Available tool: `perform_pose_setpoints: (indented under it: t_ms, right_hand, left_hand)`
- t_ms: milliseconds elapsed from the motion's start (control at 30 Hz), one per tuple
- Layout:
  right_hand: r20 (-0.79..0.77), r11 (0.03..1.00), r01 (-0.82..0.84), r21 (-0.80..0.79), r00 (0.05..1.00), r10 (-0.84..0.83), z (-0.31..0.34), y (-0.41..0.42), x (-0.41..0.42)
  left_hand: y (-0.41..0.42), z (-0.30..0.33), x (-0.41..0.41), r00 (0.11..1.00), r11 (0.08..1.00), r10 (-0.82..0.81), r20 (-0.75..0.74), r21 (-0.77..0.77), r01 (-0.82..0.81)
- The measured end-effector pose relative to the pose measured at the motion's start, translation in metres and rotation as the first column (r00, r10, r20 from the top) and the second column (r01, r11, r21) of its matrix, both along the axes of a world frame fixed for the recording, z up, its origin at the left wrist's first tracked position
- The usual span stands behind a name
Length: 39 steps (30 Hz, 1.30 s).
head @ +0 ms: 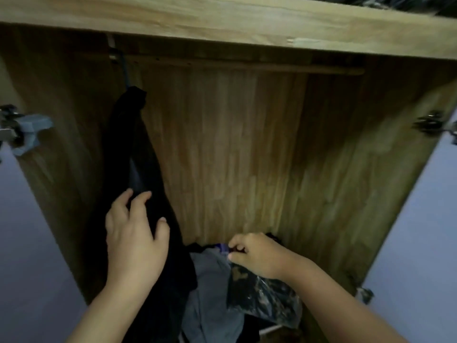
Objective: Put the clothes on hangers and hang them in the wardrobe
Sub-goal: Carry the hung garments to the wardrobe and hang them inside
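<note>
Head view faces an open wooden wardrobe [235, 157] with a rail [247, 66] under its top shelf. On the rail's left end hangs a black garment [138, 144]; the left hand [134, 238] lies on it, fingers spread. Below, the right hand [257, 256] pinches a purple cloth [223, 248] from the clothes pile [210, 293].

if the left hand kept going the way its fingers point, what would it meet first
The left hand already lies against the hanging black garment; pushing on, it would press that cloth toward the wardrobe's back panel, though depth is unclear.

left hand [134, 240] on hanging black garment [138, 154] | right hand [257, 254] pinching purple item [223, 248]
</note>
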State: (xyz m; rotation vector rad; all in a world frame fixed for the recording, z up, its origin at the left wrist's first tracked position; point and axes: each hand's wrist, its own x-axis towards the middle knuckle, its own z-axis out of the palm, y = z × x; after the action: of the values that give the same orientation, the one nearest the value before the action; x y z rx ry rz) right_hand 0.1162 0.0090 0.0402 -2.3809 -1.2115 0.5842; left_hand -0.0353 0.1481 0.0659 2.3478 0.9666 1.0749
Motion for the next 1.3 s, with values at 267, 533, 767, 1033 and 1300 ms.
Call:
perform_pose_setpoints:
  t_ms: [267, 533, 767, 1033, 1300]
  right_hand:
    - [-0.029, 0.961, 0.140, -0.237, 0.988, -0.151, -0.014, -0.154, -0.002]
    - [0.003, 0.850, 0.330, -0.410, 0.933, -0.361, -0.026, -0.318, -0.029]
    - [-0.017, 0.702, 0.579, -0.415, 0.767, -0.642, -0.052, -0.418, -0.065]
    - [-0.082, 0.478, 0.786, -0.393, 0.488, -0.869, -0.074, -0.472, -0.139]
    - [-0.081, 0.192, 0.873, -0.448, 0.175, -0.981, -0.077, -0.513, -0.248]
  left_hand:
    - [-0.100, -0.036, 0.051, 0.849, 0.878, -0.477, -0.225, -0.091, 0.469]
    - [-0.229, -0.100, 0.096, 0.237, 0.595, -0.774, -0.588, -0.546, 0.590]
    - [-0.328, -0.118, 0.119, -0.063, 0.439, -0.746, -0.663, -0.559, 0.703]
    - [-0.411, -0.124, 0.128, -0.379, 0.148, -0.631, -0.677, -0.585, 0.798]
    - [-0.509, -0.137, 0.090, -0.512, -0.238, -0.456, -0.728, -0.455, 0.858]
